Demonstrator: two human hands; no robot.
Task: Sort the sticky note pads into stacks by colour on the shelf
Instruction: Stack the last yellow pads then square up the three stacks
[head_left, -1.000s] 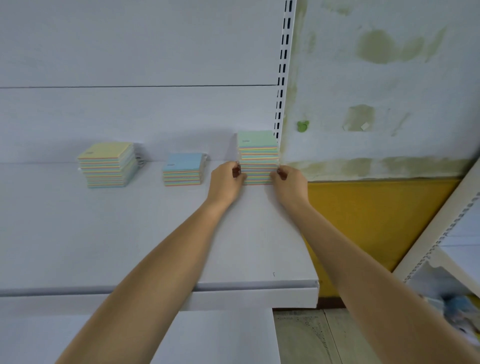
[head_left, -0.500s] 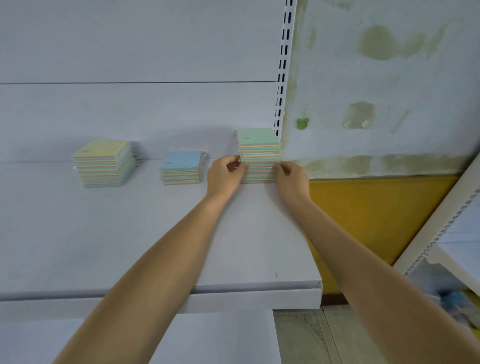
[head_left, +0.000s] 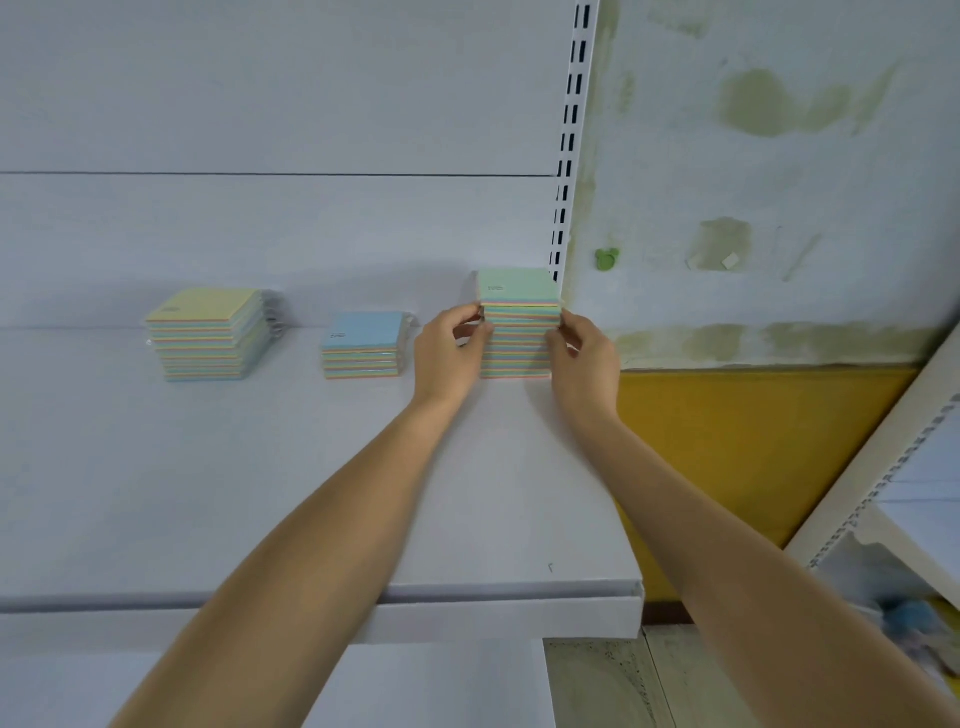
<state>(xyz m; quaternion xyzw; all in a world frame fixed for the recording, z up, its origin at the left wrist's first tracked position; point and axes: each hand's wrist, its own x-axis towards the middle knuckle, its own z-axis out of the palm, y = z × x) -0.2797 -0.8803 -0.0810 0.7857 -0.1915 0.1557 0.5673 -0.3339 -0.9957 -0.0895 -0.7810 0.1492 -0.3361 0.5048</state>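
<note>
Three stacks of sticky note pads stand at the back of the white shelf (head_left: 260, 493). The yellow-topped stack (head_left: 208, 332) is on the left and the shorter blue-topped stack (head_left: 363, 343) is in the middle. On the right, against the slotted upright, stands the tallest, green-topped stack (head_left: 519, 317). My left hand (head_left: 449, 353) pinches this stack's left side near the top. My right hand (head_left: 584, 358) grips its right side at about the same height. Both hands hide parts of the stack's lower sides.
A slotted white upright (head_left: 569, 140) ends the shelf at the right, with a stained wall and a yellow panel (head_left: 753, 447) beyond. The shelf's front edge (head_left: 519, 608) is near me. Another white shelving unit (head_left: 893, 499) leans in at the far right.
Both hands have slid up the sides of the green-topped stack, from its base to its upper part. The other two stacks have not moved.
</note>
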